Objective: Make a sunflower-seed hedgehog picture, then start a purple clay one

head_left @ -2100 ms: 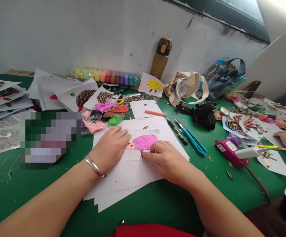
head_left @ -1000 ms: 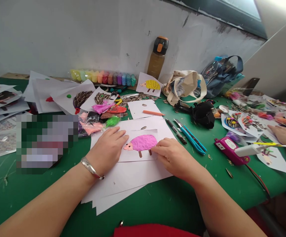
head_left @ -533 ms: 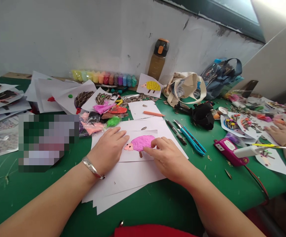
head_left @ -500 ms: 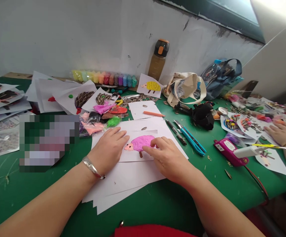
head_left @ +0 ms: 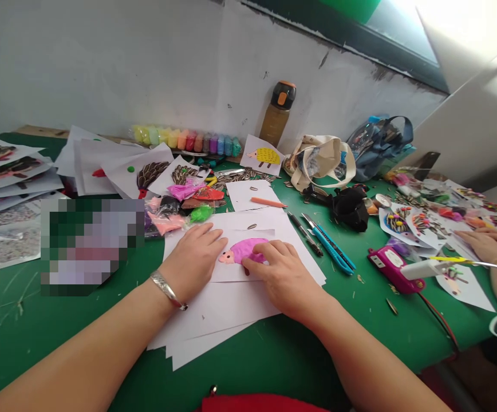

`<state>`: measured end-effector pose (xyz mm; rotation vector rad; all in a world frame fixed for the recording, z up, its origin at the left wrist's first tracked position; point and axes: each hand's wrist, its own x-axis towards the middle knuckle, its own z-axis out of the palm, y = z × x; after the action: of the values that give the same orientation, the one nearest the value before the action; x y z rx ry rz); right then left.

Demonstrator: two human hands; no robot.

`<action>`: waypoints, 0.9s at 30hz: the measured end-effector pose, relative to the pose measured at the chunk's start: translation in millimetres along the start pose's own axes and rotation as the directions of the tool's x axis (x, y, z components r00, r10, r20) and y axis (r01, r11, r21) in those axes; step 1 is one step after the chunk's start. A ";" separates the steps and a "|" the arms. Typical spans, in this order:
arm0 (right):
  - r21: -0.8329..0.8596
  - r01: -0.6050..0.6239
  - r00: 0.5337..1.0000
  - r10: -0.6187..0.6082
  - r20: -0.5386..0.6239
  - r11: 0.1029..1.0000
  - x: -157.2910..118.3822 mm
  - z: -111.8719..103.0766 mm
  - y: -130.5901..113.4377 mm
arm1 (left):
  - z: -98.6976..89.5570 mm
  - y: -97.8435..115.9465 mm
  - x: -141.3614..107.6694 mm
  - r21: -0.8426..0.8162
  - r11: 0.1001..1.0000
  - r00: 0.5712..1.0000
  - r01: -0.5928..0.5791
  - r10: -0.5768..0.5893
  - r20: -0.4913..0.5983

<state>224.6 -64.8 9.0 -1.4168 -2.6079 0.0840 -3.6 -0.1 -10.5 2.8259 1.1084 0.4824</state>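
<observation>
A small white sheet (head_left: 231, 274) bears a pink clay hedgehog (head_left: 242, 250) with a peach face, dark eyes and brown legs. It lies on larger white papers (head_left: 205, 312). My left hand (head_left: 194, 254) rests flat at the sheet's left edge, fingers spread. My right hand (head_left: 285, 274) is over the hedgehog's right side, its fingers bent and apart, with the fingertips at the pink body and no object visible between them. A sunflower seed (head_left: 252, 226) lies just above the sheet.
Behind are clay packets (head_left: 169, 214), a peach stick (head_left: 268, 202), seeds, a leaning bottle (head_left: 276, 117) and a cloth bag (head_left: 317, 163). A pen (head_left: 304, 233), a blue cutter (head_left: 332, 249) and a magenta power strip (head_left: 392, 269) lie right. Another person's hand (head_left: 489, 246) is far right.
My right hand has shifted left over the pink body, covering more of its right side. My left hand stays flat on the paper. The camera view has shifted slightly.
</observation>
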 end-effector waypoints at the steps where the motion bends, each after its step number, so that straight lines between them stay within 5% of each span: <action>1: 0.000 -0.002 1.000 0.002 -0.010 1.000 0.2 0.5 -0.1 | 0.1 0.1 -0.2 0.003 1.000 1.000 0.001 -0.001 0.001; 19: 0.013 -0.061 0.997 0.062 -0.043 0.998 6.0 3.0 6.5 | -0.1 0.4 0.0 0.017 1.000 1.000 -0.006 0.006 0.005; 27: 0.025 -0.103 0.993 0.104 -0.049 0.994 34.1 -31.3 25.9 | -0.6 -0.2 -0.7 0.040 0.999 0.999 0.004 -0.005 0.032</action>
<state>233.4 -23.1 40.6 -1.5257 -2.4851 0.0888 -4.4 -0.5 -10.1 2.8540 1.1305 0.4175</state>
